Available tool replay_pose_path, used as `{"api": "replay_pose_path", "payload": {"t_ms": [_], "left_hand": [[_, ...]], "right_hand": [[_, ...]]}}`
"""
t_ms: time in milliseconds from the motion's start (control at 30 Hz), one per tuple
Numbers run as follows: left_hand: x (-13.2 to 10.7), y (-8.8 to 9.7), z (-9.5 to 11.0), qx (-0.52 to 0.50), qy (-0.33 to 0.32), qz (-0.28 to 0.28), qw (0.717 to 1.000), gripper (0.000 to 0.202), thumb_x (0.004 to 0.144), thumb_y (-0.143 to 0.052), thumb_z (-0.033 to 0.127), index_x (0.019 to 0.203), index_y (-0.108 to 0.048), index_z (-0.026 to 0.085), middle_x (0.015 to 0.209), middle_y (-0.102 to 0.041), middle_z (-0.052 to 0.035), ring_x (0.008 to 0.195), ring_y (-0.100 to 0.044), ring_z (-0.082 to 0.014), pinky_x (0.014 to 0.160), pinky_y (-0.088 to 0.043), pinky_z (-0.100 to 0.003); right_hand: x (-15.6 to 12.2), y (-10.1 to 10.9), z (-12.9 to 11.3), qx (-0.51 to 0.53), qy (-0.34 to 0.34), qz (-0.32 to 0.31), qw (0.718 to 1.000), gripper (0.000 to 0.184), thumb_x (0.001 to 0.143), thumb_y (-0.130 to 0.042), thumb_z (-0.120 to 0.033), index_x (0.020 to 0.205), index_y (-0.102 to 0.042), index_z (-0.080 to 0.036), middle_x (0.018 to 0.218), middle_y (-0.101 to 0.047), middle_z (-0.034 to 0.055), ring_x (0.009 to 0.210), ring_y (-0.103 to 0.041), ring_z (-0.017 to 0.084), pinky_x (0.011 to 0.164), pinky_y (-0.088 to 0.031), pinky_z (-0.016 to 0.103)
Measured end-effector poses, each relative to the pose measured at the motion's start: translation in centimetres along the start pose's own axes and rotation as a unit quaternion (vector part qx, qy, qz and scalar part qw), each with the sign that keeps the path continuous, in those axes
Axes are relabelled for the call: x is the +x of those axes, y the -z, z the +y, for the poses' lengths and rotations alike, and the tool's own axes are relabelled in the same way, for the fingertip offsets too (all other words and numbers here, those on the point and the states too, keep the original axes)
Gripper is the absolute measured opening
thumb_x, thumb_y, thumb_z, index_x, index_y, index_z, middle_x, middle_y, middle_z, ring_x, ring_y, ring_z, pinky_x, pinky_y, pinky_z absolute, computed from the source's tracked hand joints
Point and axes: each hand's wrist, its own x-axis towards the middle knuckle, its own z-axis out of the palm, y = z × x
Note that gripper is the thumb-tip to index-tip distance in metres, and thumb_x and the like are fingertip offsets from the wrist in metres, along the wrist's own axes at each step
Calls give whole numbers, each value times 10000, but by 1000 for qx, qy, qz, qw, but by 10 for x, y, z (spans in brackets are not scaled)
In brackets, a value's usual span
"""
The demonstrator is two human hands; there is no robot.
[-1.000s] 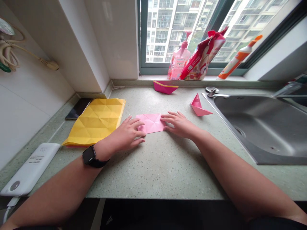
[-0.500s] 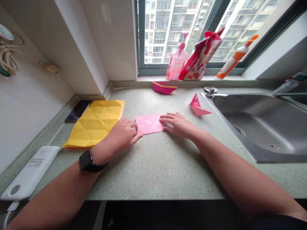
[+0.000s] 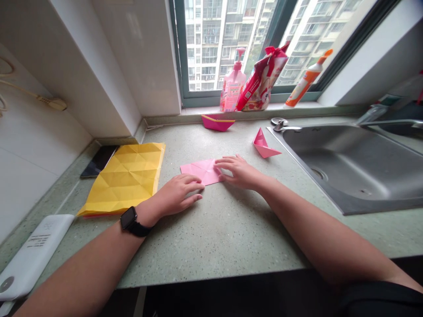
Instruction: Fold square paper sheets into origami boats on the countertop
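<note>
A folded, creased sheet of pink origami paper (image 3: 198, 170) lies flat on the speckled green counter (image 3: 205, 237). My left hand (image 3: 180, 193), below a black watch (image 3: 130, 220), rests at its near left edge with fingers stretched out. At the paper's right end, my right hand (image 3: 239, 171) has its fingertips on the surface, spread apart. Beyond stand two folded paper boats: a magenta one with a yellow rim (image 3: 218, 123) and a pink one (image 3: 264, 144). Left of my left hand lies a stack of creased yellow paper (image 3: 128, 174).
A dark phone (image 3: 99, 161) is partly under the yellow paper. The white power bank (image 3: 36, 253) lies front left. To the right is a steel sink (image 3: 343, 176). A pink pump bottle (image 3: 233, 86), a red bag (image 3: 264, 79) and an orange-white bottle (image 3: 307, 79) line the sill.
My left hand has slid right along the pink paper's near edge, its fingers straighter. The right hand stays at the right end. The camera view has turned slightly.
</note>
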Motion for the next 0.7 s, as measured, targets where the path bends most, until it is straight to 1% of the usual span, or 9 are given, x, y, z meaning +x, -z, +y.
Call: {"api": "replay_pose_path", "payload": {"t_ms": [100, 233, 367, 500, 700], "left_hand": [[1, -2, -2, 1, 5, 7, 1000, 360, 1133, -648, 349, 1463, -721, 225, 1453, -735, -139, 1307, -693, -306, 1137, -571, -518], [1, -4, -1, 21, -2, 2, 1000, 305, 1128, -650, 352, 1378, -770, 224, 1434, -734, -141, 1285, -692, -316, 1130, -569, -522], [2, -4, 1, 19, 8, 3, 1000, 300, 1125, -654, 355, 1375, -773, 240, 1413, -736, -129, 1283, -688, -311, 1130, -566, -516], [3, -2, 2, 10, 7, 3, 1000, 294, 1128, -640, 346, 1368, -774, 243, 1414, -731, -129, 1262, -693, -299, 1119, -569, -501], [3, -1, 1, 17, -2, 2, 1000, 268, 1127, -637, 335, 1323, -793, 238, 1382, -742, -127, 1246, -699, -298, 1111, -573, -499]], "right_hand": [[2, -2, -7, 1, -2, 29, 1000, 397, 1061, -722, -398, 1453, -741, -332, 1575, -706, 94, 1525, -579, 356, 1315, -353, 717], [6, -11, -20, -9, -9, 29, 999, 457, 1004, -807, -452, 1446, -732, -363, 1553, -714, 81, 1521, -570, 372, 1332, -295, 763], [10, -18, -27, -7, -30, 24, 999, 481, 1003, -812, -491, 1460, -722, -373, 1561, -703, 85, 1517, -567, 375, 1341, -273, 772], [10, -16, -22, 6, -40, 17, 999, 526, 990, -823, -503, 1487, -713, -370, 1588, -681, 100, 1512, -567, 387, 1329, -266, 801], [7, -8, -9, 0, -29, 6, 1000, 586, 941, -892, -513, 1485, -716, -384, 1607, -667, 98, 1552, -531, 403, 1312, -301, 806]]}}
